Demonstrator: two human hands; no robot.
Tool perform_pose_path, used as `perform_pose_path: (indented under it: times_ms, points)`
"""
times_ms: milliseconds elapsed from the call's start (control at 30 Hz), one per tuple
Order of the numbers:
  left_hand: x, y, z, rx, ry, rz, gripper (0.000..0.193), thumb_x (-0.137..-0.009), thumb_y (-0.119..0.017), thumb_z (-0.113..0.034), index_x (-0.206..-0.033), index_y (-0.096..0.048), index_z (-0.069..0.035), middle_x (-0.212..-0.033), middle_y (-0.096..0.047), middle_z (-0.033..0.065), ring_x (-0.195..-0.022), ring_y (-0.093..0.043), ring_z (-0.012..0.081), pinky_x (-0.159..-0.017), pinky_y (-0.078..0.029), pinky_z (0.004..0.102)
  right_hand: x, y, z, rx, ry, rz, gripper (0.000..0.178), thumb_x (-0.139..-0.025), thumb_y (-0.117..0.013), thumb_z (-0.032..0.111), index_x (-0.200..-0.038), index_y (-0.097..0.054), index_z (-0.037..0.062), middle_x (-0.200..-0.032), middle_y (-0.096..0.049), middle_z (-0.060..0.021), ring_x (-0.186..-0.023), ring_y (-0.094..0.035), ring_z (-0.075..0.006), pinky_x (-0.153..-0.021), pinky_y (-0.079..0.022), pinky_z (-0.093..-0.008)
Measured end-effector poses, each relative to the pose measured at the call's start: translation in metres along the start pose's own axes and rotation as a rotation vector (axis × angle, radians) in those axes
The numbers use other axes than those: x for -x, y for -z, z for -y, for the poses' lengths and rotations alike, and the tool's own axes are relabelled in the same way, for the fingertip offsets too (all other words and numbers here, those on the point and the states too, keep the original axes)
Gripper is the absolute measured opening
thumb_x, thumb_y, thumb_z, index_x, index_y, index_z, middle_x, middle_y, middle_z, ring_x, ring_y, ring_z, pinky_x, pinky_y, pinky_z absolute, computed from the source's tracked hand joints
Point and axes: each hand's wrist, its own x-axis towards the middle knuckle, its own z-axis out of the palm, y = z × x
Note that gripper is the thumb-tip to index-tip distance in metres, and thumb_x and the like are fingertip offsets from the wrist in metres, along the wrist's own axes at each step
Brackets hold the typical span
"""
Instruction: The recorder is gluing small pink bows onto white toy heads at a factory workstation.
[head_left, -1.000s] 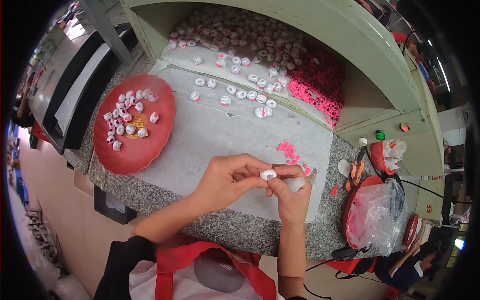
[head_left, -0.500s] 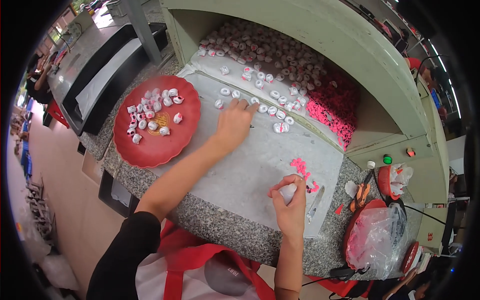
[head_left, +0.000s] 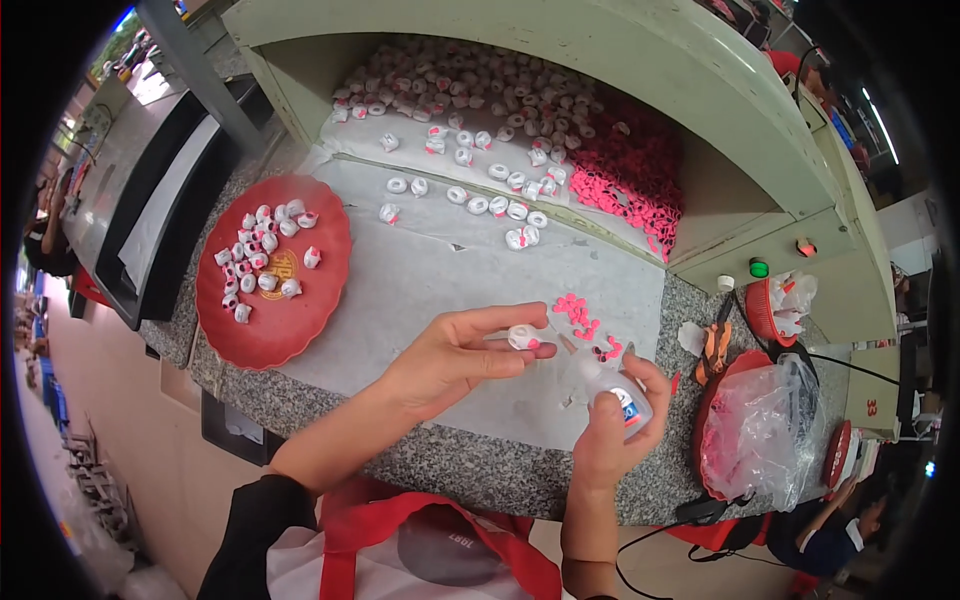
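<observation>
Between thumb and fingers, my left hand (head_left: 450, 360) holds a small white rounded piece (head_left: 521, 338) with a pink spot, above the white sheet. My right hand (head_left: 622, 430) is wrapped round a small translucent squeeze bottle (head_left: 600, 378), its narrow tip tilted up toward the piece, a little apart from it. Beyond the bottle lie several small pink pieces (head_left: 575, 312) on the sheet (head_left: 420, 290). A loose row of similar white pieces (head_left: 478, 205) stands along the sheet's far edge.
To the left, a red scalloped plate (head_left: 325, 280) bears several white and pink pieces. A pale green shelf (head_left: 740, 130) arches over heaps of white pieces and pink pieces (head_left: 625, 190). At right are orange-handled pliers (head_left: 716, 345) and a red tray with plastic film (head_left: 765, 430).
My left hand has come back from the far row to the middle, now with a white piece in it. My right hand has tilted the bottle tip toward that piece. The view has shifted.
</observation>
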Motion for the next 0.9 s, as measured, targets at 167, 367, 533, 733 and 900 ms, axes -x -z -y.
perform_pose_path:
  times_ms: [167,367,533,733,900]
  points:
    - [0.003,0.004,0.010,-0.355,-0.336,-0.077,0.040,-0.075,-0.056,0.008,-0.114,-0.050,0.002,-0.108,-0.052,0.0110,-0.100,-0.055,0.0250,-0.086,-0.046,0.0326,0.010,0.007,0.005,0.256,0.395,0.119,0.028,-0.065,-0.064,0.005,-0.091,-0.053,-0.0025,-0.076,-0.060,-0.0121,-0.060,-0.058,-0.0150,-0.053,-0.047,-0.0250]
    - [0.006,0.000,0.005,-0.326,-0.271,-0.134,0.039,-0.075,-0.055,0.011,-0.113,-0.049,0.005,-0.106,-0.052,0.0104,-0.097,-0.057,0.0257,-0.083,-0.048,0.0306,0.012,0.006,0.004,0.292,0.404,0.227,0.029,-0.064,-0.064,0.004,-0.090,-0.053,-0.0028,-0.072,-0.060,-0.0125,-0.056,-0.059,-0.0180,-0.052,-0.047,-0.0254]
    - [0.005,0.002,0.010,-0.430,-0.351,-0.108,0.037,-0.075,-0.054,0.011,-0.112,-0.049,0.006,-0.106,-0.053,0.0119,-0.096,-0.057,0.0261,-0.083,-0.048,0.0309,0.009,0.004,0.007,0.285,0.444,0.250,0.029,-0.065,-0.064,0.002,-0.091,-0.052,-0.0030,-0.072,-0.060,-0.0120,-0.054,-0.058,-0.0174,-0.049,-0.046,-0.0257]
    - [0.006,0.001,0.010,-0.435,-0.361,-0.093,0.036,-0.076,-0.054,0.011,-0.111,-0.049,0.006,-0.104,-0.053,0.0124,-0.097,-0.057,0.0261,-0.082,-0.049,0.0308,0.007,0.003,0.005,0.281,0.446,0.252,0.029,-0.065,-0.063,0.001,-0.091,-0.052,-0.0029,-0.071,-0.060,-0.0113,-0.052,-0.057,-0.0169,-0.047,-0.045,-0.0252]
    - [0.007,0.001,0.011,-0.432,-0.342,-0.078,0.036,-0.076,-0.055,0.011,-0.111,-0.049,0.006,-0.103,-0.053,0.0125,-0.097,-0.057,0.0255,-0.081,-0.049,0.0302,0.008,0.002,0.006,0.281,0.442,0.259,0.028,-0.064,-0.063,0.000,-0.090,-0.052,-0.0026,-0.071,-0.060,-0.0105,-0.051,-0.057,-0.0174,-0.046,-0.045,-0.0255]
